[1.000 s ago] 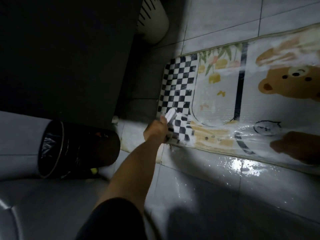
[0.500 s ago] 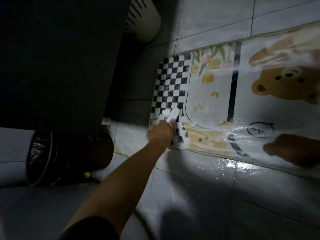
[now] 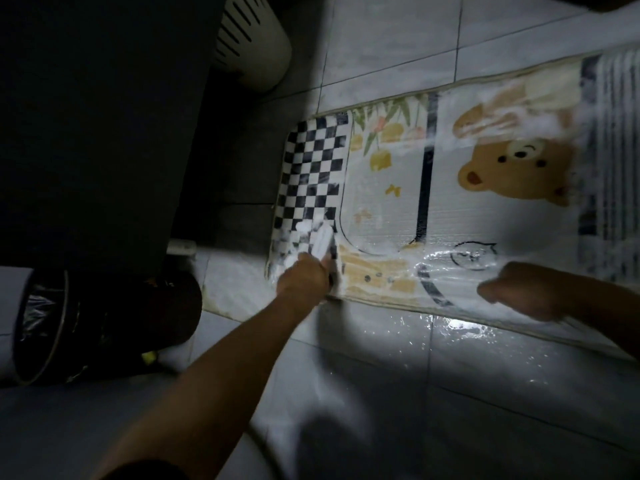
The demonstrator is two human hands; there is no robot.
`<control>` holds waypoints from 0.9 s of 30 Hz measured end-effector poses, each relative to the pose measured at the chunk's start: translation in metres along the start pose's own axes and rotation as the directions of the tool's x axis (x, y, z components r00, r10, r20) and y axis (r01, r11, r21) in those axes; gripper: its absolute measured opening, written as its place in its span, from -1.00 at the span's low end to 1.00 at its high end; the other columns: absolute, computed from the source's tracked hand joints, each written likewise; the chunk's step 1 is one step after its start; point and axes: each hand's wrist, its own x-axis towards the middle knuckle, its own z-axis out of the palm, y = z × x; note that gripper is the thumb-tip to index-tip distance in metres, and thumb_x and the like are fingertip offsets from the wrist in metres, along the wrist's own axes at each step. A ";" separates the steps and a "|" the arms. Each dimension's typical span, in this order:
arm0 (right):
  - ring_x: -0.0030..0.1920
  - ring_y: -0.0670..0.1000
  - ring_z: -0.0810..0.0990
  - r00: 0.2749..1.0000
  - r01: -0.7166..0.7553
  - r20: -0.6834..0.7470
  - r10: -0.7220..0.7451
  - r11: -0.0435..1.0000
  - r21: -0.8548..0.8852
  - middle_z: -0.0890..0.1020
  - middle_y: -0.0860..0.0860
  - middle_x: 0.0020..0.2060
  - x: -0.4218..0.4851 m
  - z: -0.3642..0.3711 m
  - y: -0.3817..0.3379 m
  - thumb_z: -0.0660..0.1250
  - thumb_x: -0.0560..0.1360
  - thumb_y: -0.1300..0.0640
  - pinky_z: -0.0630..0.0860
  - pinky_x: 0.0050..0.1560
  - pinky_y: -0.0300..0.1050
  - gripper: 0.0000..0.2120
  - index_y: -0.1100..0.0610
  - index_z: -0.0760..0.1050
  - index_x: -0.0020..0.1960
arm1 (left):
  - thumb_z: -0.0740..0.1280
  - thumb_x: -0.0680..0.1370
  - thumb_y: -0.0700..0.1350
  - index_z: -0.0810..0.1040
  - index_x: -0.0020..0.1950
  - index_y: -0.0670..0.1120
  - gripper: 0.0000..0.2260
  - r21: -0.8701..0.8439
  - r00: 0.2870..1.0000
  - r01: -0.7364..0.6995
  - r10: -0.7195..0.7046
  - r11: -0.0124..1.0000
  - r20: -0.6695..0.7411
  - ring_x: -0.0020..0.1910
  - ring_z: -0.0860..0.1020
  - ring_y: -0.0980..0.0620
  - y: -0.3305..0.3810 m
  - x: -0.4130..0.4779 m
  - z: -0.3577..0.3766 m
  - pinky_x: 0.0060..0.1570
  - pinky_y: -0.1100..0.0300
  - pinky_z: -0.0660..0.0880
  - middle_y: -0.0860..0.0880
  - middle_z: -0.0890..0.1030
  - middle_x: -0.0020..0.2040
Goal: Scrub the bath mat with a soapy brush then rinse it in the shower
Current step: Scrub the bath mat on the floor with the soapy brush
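1. The bath mat (image 3: 381, 188) lies flat on the wet tiled floor (image 3: 381, 358). Its near long edge runs just under both hands, and its short checkered end lies beside the left hand (image 3: 303, 277).
2. Outward of the left hand, past that short edge, a strip of bare tile separates the mat from a dark panel (image 3: 97, 116) and a black lined bin (image 3: 86, 323). A white slotted basket (image 3: 252, 39) stands well beyond the mat's far corner on that side.
3. Open, shiny wet tile lies on the near side of both hands and beyond the mat's far long edge.
4. Compared with half a second ago, the left hand still works the same near checkered corner and the right hand (image 3: 516, 292) still rests near the drawn cat face. The view has swung, so a striped band past the right hand now shows.
5. The left hand is curled round a white brush (image 3: 320, 240), whose head points away from the wrist and sits on the foamy checkers.
6. The right hand rests on the mat's near edge, well apart from the left. It is blurred, so I cannot tell how its fingers lie.
7. Most of the mat stretches between and beyond the two hands, streaked with white suds.
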 end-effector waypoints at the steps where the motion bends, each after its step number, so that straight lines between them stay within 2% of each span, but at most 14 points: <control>1: -0.56 0.02 0.32 1.000 -0.004 0.002 0.004 0.999 0.045 0.41 0.12 -0.51 -0.001 0.000 -0.003 0.38 0.53 0.05 0.28 -0.42 -0.24 -0.52 0.12 0.38 -0.52 | -0.02 0.69 0.27 0.40 0.39 -0.12 -0.45 0.013 1.000 0.009 -0.009 1.000 -0.021 0.00 0.57 -0.09 0.002 0.016 -0.001 -0.01 0.01 0.54 -0.14 0.57 0.14; 3: -0.59 -0.02 0.23 1.000 -0.024 0.014 0.023 0.997 0.078 0.32 0.11 -0.54 -0.003 -0.001 -0.004 0.39 0.51 0.10 0.21 -0.45 -0.26 -0.51 0.10 0.33 -0.55 | 0.00 0.70 0.23 0.41 0.45 -0.10 -0.48 0.023 0.999 -0.036 0.036 0.999 -0.004 0.00 0.55 -0.10 0.003 0.021 0.003 -0.04 0.00 0.53 -0.16 0.55 0.14; 5: -0.59 -0.02 0.22 0.999 -0.035 0.022 0.032 0.992 0.117 0.30 0.09 -0.55 -0.006 -0.003 -0.007 0.39 0.50 0.10 0.18 -0.45 -0.26 -0.54 0.09 0.34 -0.52 | 0.09 0.72 0.12 0.38 0.46 -0.08 -0.59 0.021 0.987 -0.146 0.144 0.989 0.063 0.07 0.59 -0.11 -0.005 -0.005 0.017 0.09 0.02 0.57 -0.19 0.56 0.17; 7: -0.59 -0.03 0.19 0.998 -0.053 0.031 0.049 0.990 0.130 0.27 0.06 -0.56 -0.005 -0.002 -0.007 0.38 0.49 0.11 0.15 -0.45 -0.28 -0.60 0.08 0.34 -0.48 | 0.08 0.71 0.16 0.45 0.29 -0.01 -0.67 -0.103 0.977 -0.164 0.175 0.981 0.117 0.00 0.63 -0.02 -0.019 -0.048 0.030 0.10 0.01 0.61 -0.10 0.62 0.06; 9: -0.57 -0.04 0.17 0.998 -0.054 0.040 0.049 0.987 0.152 0.24 0.03 -0.54 -0.007 -0.003 -0.007 0.37 0.48 0.12 0.12 -0.44 -0.28 -0.65 0.08 0.34 -0.43 | 0.00 0.69 0.26 0.43 0.12 0.01 -0.62 -0.162 0.982 -0.079 0.105 0.984 0.159 -0.13 0.63 0.05 -0.019 -0.085 0.036 -0.04 0.05 0.65 -0.01 0.62 -0.07; 11: -0.57 -0.05 0.16 0.999 -0.036 0.046 0.029 0.986 0.164 0.23 0.02 -0.53 -0.008 -0.004 -0.006 0.36 0.47 0.12 0.12 -0.43 -0.27 -0.66 0.06 0.32 -0.42 | -0.03 0.69 0.28 0.40 0.16 0.01 -0.59 -0.035 0.987 -0.111 0.114 0.993 0.111 -0.19 0.62 0.08 -0.005 -0.092 0.030 -0.13 0.10 0.65 0.00 0.61 -0.08; 14: -0.56 -0.05 0.14 0.996 -0.047 0.085 0.032 0.982 0.183 0.22 -0.02 -0.54 -0.008 -0.005 -0.009 0.35 0.48 0.13 0.11 -0.43 -0.27 -0.66 0.04 0.30 -0.41 | -0.06 0.71 0.26 0.38 0.30 0.02 -0.58 0.225 0.923 -0.383 0.381 0.896 0.053 -0.20 0.62 0.03 0.048 -0.091 0.011 -0.19 0.07 0.65 -0.03 0.58 -0.04; 17: -0.54 -0.05 0.15 0.989 -0.071 0.146 0.035 0.967 0.246 0.24 -0.03 -0.52 -0.015 -0.008 -0.007 0.33 0.51 0.13 0.08 -0.42 -0.25 -0.71 0.03 0.33 -0.35 | -0.12 0.64 0.39 0.49 0.26 0.00 -0.39 0.196 0.823 -0.563 0.565 0.803 0.048 -0.26 0.59 0.04 0.093 -0.090 0.006 -0.24 0.10 0.62 0.02 0.59 -0.16; 19: -0.54 -0.06 0.14 0.986 -0.031 0.163 -0.037 0.917 0.397 0.24 -0.03 -0.51 -0.027 -0.025 0.000 0.24 0.58 0.21 0.06 -0.44 -0.24 -0.72 0.06 0.33 -0.30 | -0.15 0.59 0.46 0.47 0.36 0.08 -0.33 0.233 0.809 -0.578 0.586 0.782 0.041 -0.27 0.58 0.09 0.076 -0.073 -0.003 -0.25 0.13 0.63 0.05 0.60 -0.15; 21: -0.57 -0.06 0.12 0.994 -0.030 0.101 -0.034 0.823 0.567 0.22 0.00 -0.53 -0.047 -0.052 0.016 0.19 0.60 0.24 0.02 -0.49 -0.25 -0.67 0.08 0.28 -0.33 | -0.18 0.55 0.50 0.43 0.43 0.12 -0.28 0.268 0.832 -0.546 0.552 0.794 0.060 -0.23 0.58 0.12 0.039 -0.056 -0.012 -0.21 0.14 0.64 0.08 0.61 -0.11; 22: -0.58 -0.06 0.12 0.998 -0.042 0.056 0.011 0.805 0.592 0.21 0.02 -0.54 -0.056 -0.063 0.024 0.19 0.61 0.22 0.01 -0.50 -0.25 -0.64 0.08 0.27 -0.36 | -0.16 0.55 0.49 0.41 0.45 0.13 -0.30 0.288 0.847 -0.521 0.528 0.803 0.061 -0.22 0.57 0.12 0.026 -0.054 -0.018 -0.20 0.16 0.62 0.08 0.60 -0.11; 24: -0.63 -0.05 0.16 0.994 -0.069 -0.036 0.107 0.832 0.550 0.24 0.06 -0.56 -0.065 -0.074 0.037 0.19 0.65 0.19 0.06 -0.57 -0.30 -0.60 0.13 0.30 -0.37 | -0.10 0.58 0.47 0.40 0.45 0.16 -0.37 0.291 0.843 -0.524 0.536 0.801 0.041 -0.24 0.52 0.14 0.031 -0.056 -0.021 -0.27 0.22 0.52 0.11 0.53 -0.14; 25: -0.64 -0.04 0.18 0.987 -0.084 -0.071 0.141 0.852 0.516 0.26 0.07 -0.57 -0.064 -0.074 0.040 0.20 0.66 0.17 0.10 -0.59 -0.31 -0.59 0.14 0.32 -0.37 | -0.08 0.59 0.47 0.44 0.42 0.17 -0.39 0.255 0.819 -0.560 0.573 0.789 0.025 -0.26 0.50 0.15 0.049 -0.058 -0.019 -0.30 0.23 0.47 0.13 0.51 -0.15; 27: -0.65 -0.03 0.20 0.975 -0.120 -0.112 0.192 0.878 0.464 0.29 0.07 -0.59 -0.056 -0.067 0.043 0.21 0.66 0.14 0.13 -0.58 -0.32 -0.58 0.14 0.33 -0.38 | -0.10 0.57 0.50 0.54 0.30 0.11 -0.33 0.190 0.764 -0.636 0.645 0.748 0.020 -0.22 0.54 0.11 0.096 -0.065 -0.005 -0.23 0.20 0.51 0.12 0.55 -0.12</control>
